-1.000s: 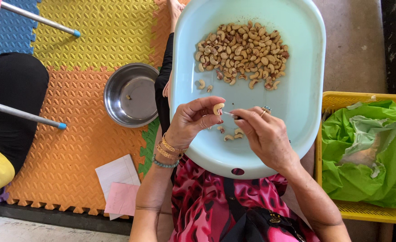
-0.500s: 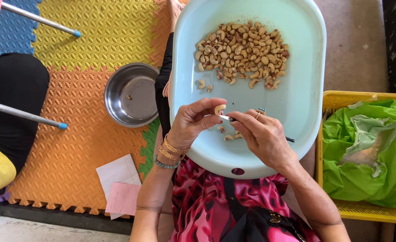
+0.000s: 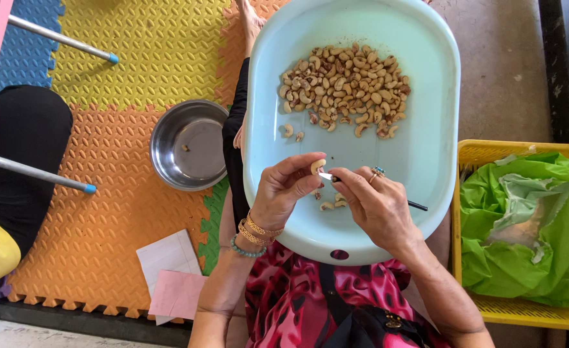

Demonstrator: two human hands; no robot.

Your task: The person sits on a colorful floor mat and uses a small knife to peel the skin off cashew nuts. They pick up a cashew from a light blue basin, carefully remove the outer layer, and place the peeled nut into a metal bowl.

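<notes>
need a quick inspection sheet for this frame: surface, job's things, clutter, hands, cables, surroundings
Surface: pale blue basin on the person's lap, above a foam puzzle mat of orange, yellow and blue tiles.
Job's things: pile of cashew nuts at the basin's far end; a few loose ones near the hands; one single nut pinched in the fingers; small knife with a dark handle.
Clutter: steel bowl on the mat, nearly bare; white and pink papers.
Hands: left hand holds the single nut; right hand holds the small knife, blade at the nut.
Cables: nothing seen.
Surroundings: yellow crate with a green plastic bag; concrete floor; metal legs with blue caps.
</notes>
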